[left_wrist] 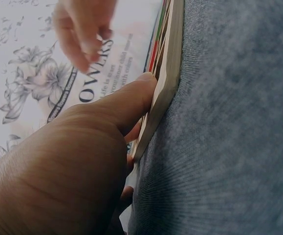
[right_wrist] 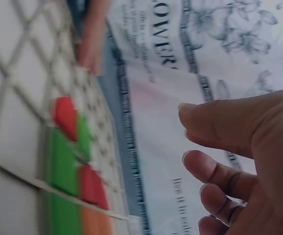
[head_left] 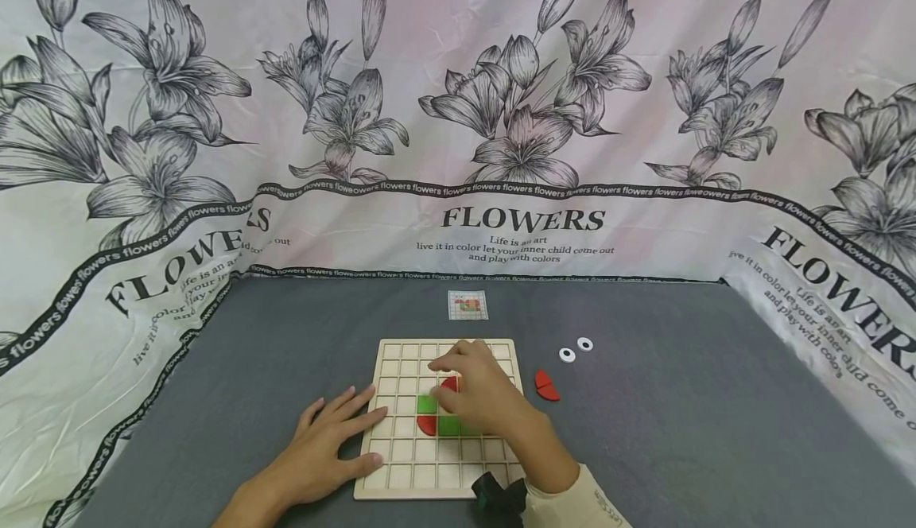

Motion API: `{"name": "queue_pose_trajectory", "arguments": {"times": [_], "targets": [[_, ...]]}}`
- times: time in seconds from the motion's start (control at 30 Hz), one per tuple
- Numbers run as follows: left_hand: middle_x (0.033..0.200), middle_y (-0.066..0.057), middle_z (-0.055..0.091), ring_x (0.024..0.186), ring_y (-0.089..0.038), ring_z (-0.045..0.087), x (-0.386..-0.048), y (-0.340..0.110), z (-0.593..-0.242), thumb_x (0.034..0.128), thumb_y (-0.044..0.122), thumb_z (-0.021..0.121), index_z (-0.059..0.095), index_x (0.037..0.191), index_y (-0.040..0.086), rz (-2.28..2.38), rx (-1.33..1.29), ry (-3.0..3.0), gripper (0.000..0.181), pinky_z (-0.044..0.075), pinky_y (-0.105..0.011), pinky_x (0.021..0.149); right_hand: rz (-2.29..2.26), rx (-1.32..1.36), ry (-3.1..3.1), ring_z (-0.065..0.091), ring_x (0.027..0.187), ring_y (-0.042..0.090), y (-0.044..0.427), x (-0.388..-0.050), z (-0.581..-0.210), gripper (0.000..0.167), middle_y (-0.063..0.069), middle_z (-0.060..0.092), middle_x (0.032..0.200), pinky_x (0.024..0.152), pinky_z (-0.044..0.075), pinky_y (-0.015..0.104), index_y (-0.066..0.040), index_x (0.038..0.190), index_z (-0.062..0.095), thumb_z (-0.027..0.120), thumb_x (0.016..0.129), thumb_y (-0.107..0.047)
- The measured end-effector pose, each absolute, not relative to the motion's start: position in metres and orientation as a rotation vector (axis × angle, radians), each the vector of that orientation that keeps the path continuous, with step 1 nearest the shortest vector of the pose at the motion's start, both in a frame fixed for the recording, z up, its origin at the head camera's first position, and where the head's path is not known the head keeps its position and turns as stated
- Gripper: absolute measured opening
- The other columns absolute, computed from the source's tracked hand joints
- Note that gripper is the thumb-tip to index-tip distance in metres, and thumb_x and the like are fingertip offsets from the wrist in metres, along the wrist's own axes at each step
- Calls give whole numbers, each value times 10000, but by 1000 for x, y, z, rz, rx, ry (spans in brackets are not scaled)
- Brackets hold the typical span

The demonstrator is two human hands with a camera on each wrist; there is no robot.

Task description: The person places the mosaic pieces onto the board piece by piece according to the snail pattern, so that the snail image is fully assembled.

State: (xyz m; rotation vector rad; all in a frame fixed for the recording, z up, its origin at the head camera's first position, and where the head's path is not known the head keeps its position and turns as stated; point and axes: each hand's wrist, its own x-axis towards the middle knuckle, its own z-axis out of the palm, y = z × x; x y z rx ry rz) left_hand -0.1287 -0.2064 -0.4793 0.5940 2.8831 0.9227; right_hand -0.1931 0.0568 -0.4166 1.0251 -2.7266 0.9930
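Note:
A wooden grid board (head_left: 401, 476) lies on the grey table. My left hand (head_left: 325, 452) rests against its left edge with fingers spread, and in the left wrist view the thumb (left_wrist: 136, 95) presses on the rim. Over the board hovers my right hand (head_left: 483, 389), thumb and fingers apart, nothing visible between them. Beneath it sit green square tiles (head_left: 426, 404) and red rounded tiles (head_left: 426, 425) in the grid cells. The right wrist view also shows an orange tile (right_wrist: 96, 223) beside a green one (right_wrist: 64, 161). My right hand hides some cells in the head view.
Right of the board lie two loose red pieces (head_left: 547, 386) and two white eye discs (head_left: 567, 355). A small pattern card (head_left: 467, 305) lies behind the board. A dark object (head_left: 498, 500) covers the near right corner. Flower-printed cloth (head_left: 522, 226) hangs around the table.

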Motion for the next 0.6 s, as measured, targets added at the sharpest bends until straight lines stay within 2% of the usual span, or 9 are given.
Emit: {"name": "queue_pose_trajectory", "arguments": {"times": [0.2,0.43,0.6], "targets": [[1535,-28,326,1407,-352,219,-127,-207,-480,858,588,622,555,1397,217,957,620,2868,658,20,-623,1042,1039,1021,-2604,440,937,150,77,-193,-395,284,-74,559,1004,755,444,358,-120,1134,713,744,852,-119],[1534,-38,328,1404,-361,222,-126,-207,-481,863,568,631,548,1403,217,968,633,2866,650,22,-628,1038,1045,1039,-2434,479,935,177,116,-204,-386,325,-18,610,1037,737,444,378,-107,1142,711,760,826,-48],[1535,-34,327,1407,-350,219,-126,-207,-480,861,562,638,547,1404,212,952,626,2882,652,20,-621,1046,1109,1061,-2346,473,929,168,149,-213,-389,339,-35,618,1080,688,402,348,-111,1151,705,746,827,-20]]}}
